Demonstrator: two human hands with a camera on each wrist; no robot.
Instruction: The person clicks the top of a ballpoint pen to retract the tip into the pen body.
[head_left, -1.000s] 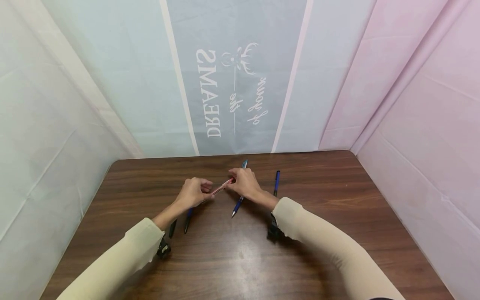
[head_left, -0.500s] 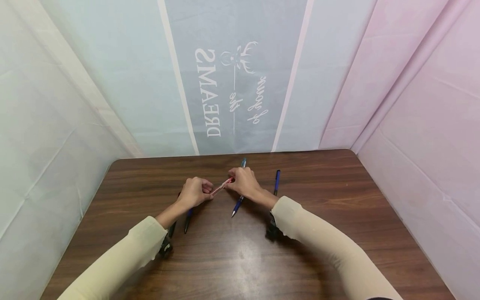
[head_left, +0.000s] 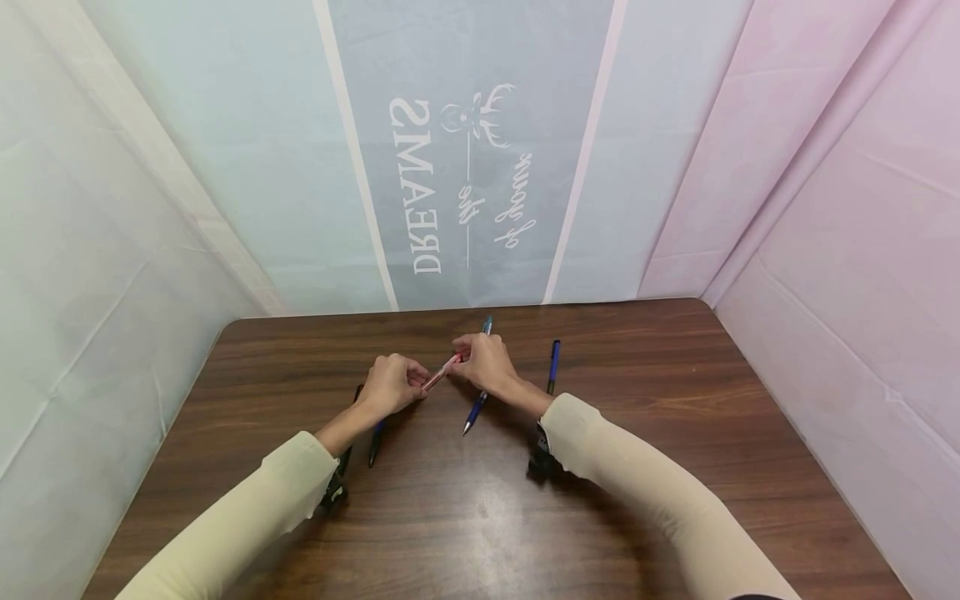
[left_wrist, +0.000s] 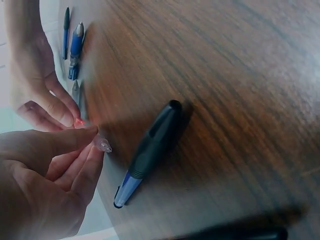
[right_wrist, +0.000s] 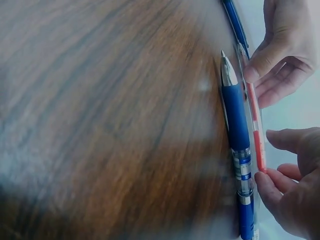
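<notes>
Edging left since the earlier frame, the right hand (head_left: pixel 484 365) has steepened the slant of the red pen (head_left: pixel 441 373). At left, a dark pen (left_wrist: pixel 152 149) lies near the left hand (head_left: pixel 390 385), which pinches the red pen's clear end; the right fingers curl round its red end above a blue pen (right_wrist: pixel 235 117), probably steadying it between both hands.

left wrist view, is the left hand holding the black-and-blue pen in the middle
No, the black-and-blue pen lies on the table while the left hand pinches the red pen.
</notes>
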